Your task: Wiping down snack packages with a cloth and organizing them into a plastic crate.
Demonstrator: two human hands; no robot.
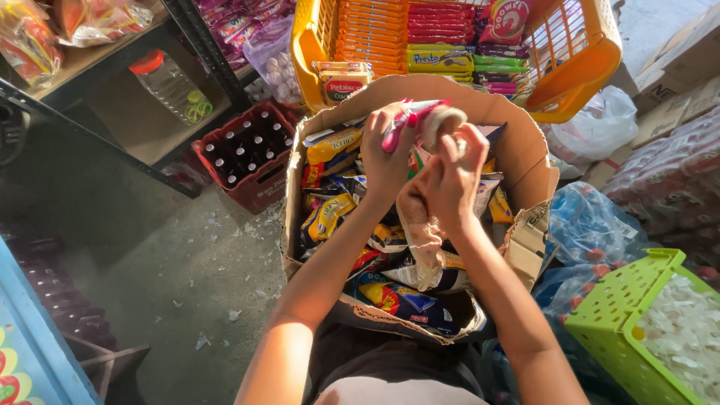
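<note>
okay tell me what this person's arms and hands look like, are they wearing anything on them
Both forearms are bare, with no sleeves reaching into view. The left hand and right hand wear no gloves, and no rings, watch or bracelet show. Fingers are slim; nails look short and unpainted.

At twelve o'clock I see an orange plastic basket point(577, 56) packed with flat biscuit packs point(409, 34). At ten o'clock a red crate of dark bottles point(247, 154) stands on the concrete floor point(172, 255), beside a metal shelf point(112, 90) that holds a clear bottle with a red cap point(166, 82). At four o'clock sits a green perforated basket point(622, 315).
</note>
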